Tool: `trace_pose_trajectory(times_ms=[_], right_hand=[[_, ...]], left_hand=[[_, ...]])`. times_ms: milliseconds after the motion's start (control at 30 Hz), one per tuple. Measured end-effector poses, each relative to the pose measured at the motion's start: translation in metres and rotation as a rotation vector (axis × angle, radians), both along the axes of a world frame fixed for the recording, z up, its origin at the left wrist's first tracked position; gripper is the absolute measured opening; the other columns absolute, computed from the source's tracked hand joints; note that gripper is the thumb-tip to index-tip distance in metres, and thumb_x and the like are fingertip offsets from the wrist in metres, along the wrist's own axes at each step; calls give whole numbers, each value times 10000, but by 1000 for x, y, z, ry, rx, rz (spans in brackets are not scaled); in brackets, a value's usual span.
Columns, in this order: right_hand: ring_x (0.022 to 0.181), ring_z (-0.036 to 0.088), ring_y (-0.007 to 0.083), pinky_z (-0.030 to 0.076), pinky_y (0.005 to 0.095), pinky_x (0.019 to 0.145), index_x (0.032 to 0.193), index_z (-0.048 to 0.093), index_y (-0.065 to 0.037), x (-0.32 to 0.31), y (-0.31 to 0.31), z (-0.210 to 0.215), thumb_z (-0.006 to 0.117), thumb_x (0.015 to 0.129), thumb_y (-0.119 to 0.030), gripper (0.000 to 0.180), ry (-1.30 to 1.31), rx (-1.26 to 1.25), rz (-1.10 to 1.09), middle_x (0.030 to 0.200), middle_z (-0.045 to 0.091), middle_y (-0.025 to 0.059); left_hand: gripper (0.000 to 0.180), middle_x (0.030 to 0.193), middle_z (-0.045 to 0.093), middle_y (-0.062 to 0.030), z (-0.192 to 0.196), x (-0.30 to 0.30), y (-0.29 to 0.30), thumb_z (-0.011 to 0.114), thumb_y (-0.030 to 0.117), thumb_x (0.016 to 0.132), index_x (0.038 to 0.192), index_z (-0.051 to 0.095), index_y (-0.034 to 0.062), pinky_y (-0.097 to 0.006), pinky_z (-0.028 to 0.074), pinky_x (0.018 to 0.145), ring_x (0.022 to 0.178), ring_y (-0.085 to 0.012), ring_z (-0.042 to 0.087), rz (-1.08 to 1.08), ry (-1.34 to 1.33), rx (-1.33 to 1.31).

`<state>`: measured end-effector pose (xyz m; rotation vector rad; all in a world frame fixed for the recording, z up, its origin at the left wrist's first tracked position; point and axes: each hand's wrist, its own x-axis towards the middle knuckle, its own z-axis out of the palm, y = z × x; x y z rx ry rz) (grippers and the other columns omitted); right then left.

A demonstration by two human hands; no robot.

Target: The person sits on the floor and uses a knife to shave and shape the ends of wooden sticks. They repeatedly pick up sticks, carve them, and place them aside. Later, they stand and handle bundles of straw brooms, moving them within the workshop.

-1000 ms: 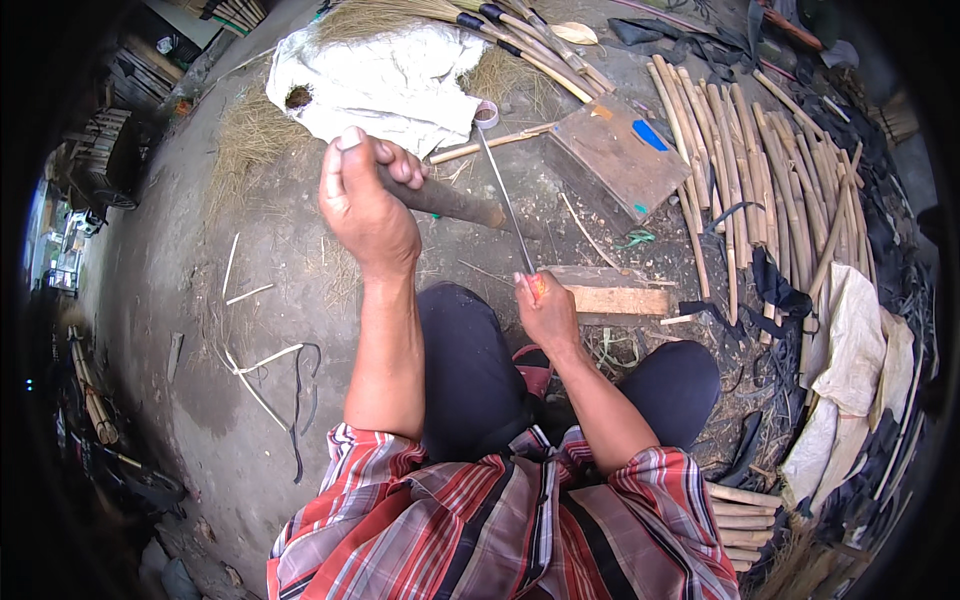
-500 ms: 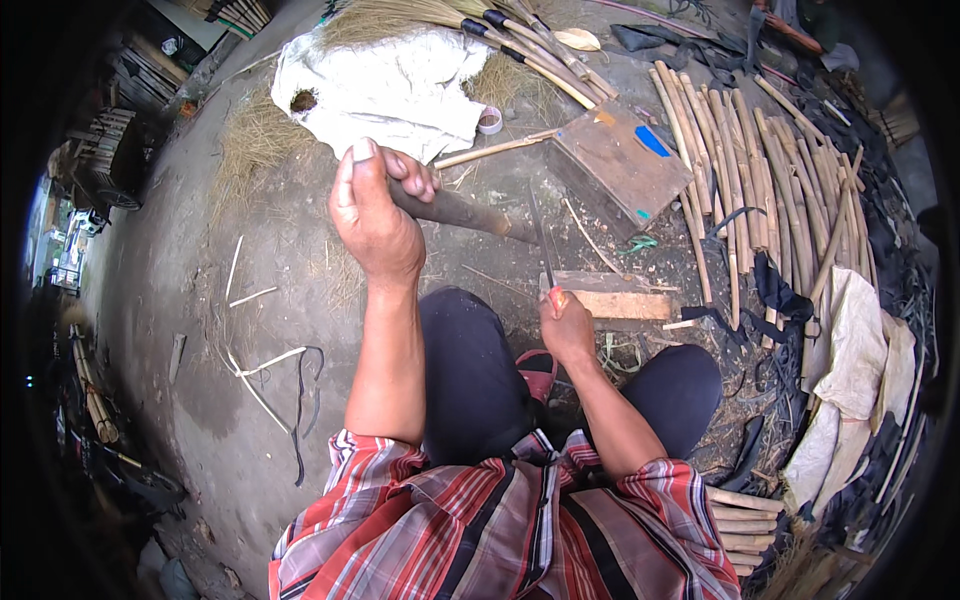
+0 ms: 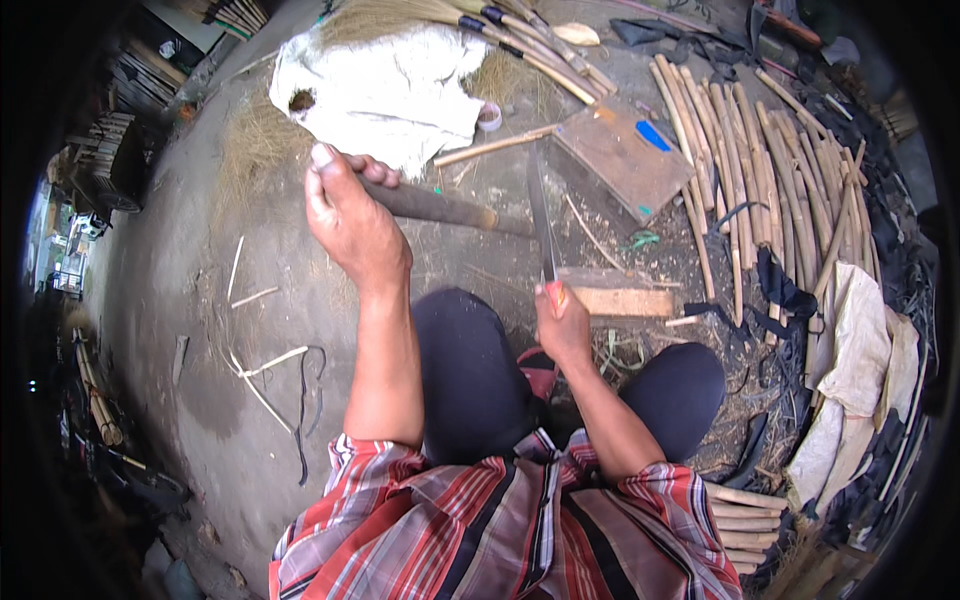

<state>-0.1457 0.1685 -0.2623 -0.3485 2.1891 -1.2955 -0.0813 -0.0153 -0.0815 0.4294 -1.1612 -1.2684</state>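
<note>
Left hand (image 3: 350,225) fingers closed round dark stick (image 3: 440,208), held level. Right hand (image 3: 562,325) fingers closed round long blade (image 3: 541,220), tip pointing away, beside wooden block (image 3: 620,300).

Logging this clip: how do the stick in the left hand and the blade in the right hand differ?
The stick is thick, round and dark brown, lying nearly level across the view; the blade is thin, flat and grey metal, pointing up and away from the person. The left hand wraps the stick's end with the thumb raised; the right hand grips the blade low, by a reddish handle. Both are long, straight and held above the ground, nearly meeting at the stick's far end.
</note>
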Motion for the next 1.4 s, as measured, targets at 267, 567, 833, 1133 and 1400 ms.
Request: trace_pose_trajectory(times_ms=[267,567,833,1133,1400], right_hand=[[776,680,467,519,494,702,925,648,2,-2,-9,-6,633,982,-364,371,153,-91,210,774,680,256],[704,681,457,510,478,594,930,587,-23,17,-18,-4,703,944,-241,247,366,-305,141,729,663,227],[857,688,497,539,560,741,1022,629,-19,19,-45,-31,617,973,-343,329,103,-74,137,831,697,287],[769,688,491,539,566,662,986,588,-33,25,-47,-34,632,968,-300,270,274,-194,260,784,693,272],[856,695,481,550,552,730,1002,651,-32,8,-39,-42,621,971,-334,305,204,5,86,855,709,280]], left_hand=[[362,802,518,-40,-4,-1,3,539,372,1083,924,496,49,-309,491,678,729,-127,521,41,3,24],[302,842,565,-51,-2,37,-5,609,312,1052,1120,580,19,-339,555,816,804,-163,611,83,-5,201],[307,824,556,-65,-9,48,10,605,333,1046,961,502,57,-397,524,873,791,-191,568,113,25,185],[344,876,536,-62,-15,60,19,588,369,1050,981,501,44,-381,517,848,827,-192,556,164,4,176],[351,881,524,-49,-13,59,27,588,383,1051,967,498,55,-391,514,853,824,-191,545,182,-17,167]])
